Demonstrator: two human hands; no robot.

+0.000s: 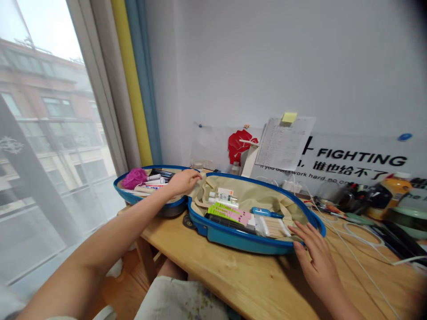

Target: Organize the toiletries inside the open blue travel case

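Observation:
A small blue suitcase (247,242) lies opened flat on the desk, its beige-lined halves side by side. My left hand (183,181) reaches to the middle, where the halves meet, beside the beige lining (267,195). Its fingers are bent together; what is between them, if anything, is hidden. At the right half's near corner, my right hand (315,255) rests with fingers spread over the rim. Close to it lie a pack of cotton swabs (273,226), a blue-handled brush (267,212), green-and-pink packets (230,213) and white tubes (223,201). A purple bath puff (134,178) and several tubes fill the left half.
Cables (362,233), pens and a yellow-orange bottle (388,195) crowd the right side of the wooden desk (203,258). Behind, a poster and a paper sheet (283,142) hang on the wall. Curtains (133,84) and a window are at left.

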